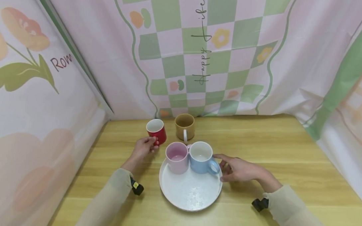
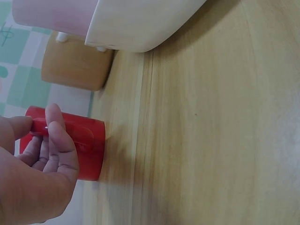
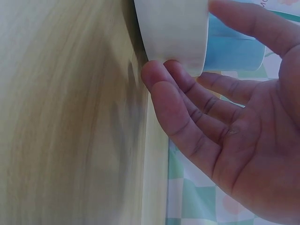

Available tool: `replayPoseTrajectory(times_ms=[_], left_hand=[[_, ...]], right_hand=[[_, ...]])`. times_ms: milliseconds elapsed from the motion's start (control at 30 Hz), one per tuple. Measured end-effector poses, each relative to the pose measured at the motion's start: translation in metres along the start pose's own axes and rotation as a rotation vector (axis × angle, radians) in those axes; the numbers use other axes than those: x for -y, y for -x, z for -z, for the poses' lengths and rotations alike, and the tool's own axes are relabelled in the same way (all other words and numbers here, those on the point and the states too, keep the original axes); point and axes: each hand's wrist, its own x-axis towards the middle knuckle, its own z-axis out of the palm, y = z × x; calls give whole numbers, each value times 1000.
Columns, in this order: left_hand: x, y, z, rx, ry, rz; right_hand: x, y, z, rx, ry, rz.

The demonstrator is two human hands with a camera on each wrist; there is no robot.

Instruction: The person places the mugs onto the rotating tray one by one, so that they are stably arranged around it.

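Note:
My left hand pinches the handle of a red mug with a white inside, left of the tray. In the left wrist view, thumb and fingers close on the handle of that red mug. A round white tray carries a pink mug and a light blue mug side by side at its far part. At the tray's right edge is my right hand, its fingers loosely bent. The right wrist view has these fingertips against the outer wall of the tray, the thumb by its rim.
A tan-brown mug with a white handle stands behind the tray, to the right of the red mug. The wooden table meets a checkered cloth backdrop at the back. Another printed cloth hangs along the left side.

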Motion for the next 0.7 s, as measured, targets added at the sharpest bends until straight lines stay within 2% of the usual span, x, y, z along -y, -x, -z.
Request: replayPoseTrajectory(times_ms=[200, 433, 700], left_hand=[[1, -1, 1, 20, 12, -4], [2, -1, 2, 37, 37, -41], [5, 0, 5, 23, 5, -56]], right_hand=[[-1, 0, 0, -2, -3, 0], [0, 0, 0, -3, 4, -4], [-1, 0, 0, 0, 1, -12]])
